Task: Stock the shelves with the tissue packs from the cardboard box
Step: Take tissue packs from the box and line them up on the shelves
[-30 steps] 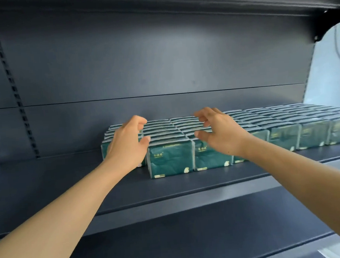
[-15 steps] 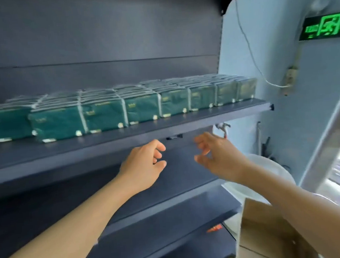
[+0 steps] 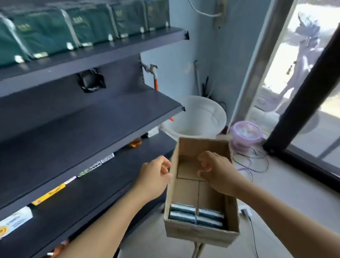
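Restock fetch step: both hands empty, fingers loosely curled. Left hand (image 3: 155, 176) just outside cardboard box (image 3: 202, 232) left wall, right hand (image 3: 215, 171) over its open top. Remaining tissue packs (image 3: 195, 214) at box's near end; next, reach down, grip some. Stocked packs (image 3: 86, 23) fill top shelf (image 3: 89, 57). White bucket (image 3: 203, 115) behind box, nothing blocking.

We see dark shelving (image 3: 86, 123) on the left w/ bare middle boards, a pale blue wall (image 3: 181, 51) behind, a white bucket (image 3: 203, 115) in the corner, light floor (image 3: 294, 196), and bright daylight thru the window (image 3: 313, 58) at right.
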